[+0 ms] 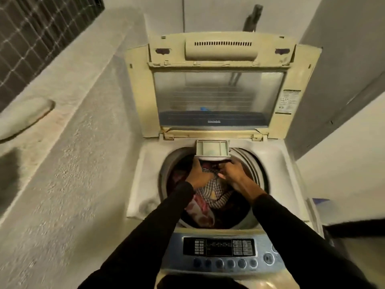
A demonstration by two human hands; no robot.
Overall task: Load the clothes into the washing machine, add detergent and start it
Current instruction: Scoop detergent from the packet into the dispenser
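The top-loading washing machine (145, 180) stands with its lid (218, 97) raised. Mixed clothes fill the drum: a checked garment (210, 190) in the middle and a pink patterned one (198, 209) nearer me. The detergent drawer (212, 148) is pulled out over the drum's far edge. Both my hands reach into the drum just below the drawer. My left hand (198, 172) lies on the clothes with fingers stretched toward the drawer. Beside it, my right hand (231, 171) has its fingers curled around dark cloth. The fingertips of both hands are partly hidden.
The control panel (218, 247) with a row of round buttons and a play button (268, 258) sits at the near edge. A rough plastered wall (73, 153) runs close on the left. Pale walls close in on the right.
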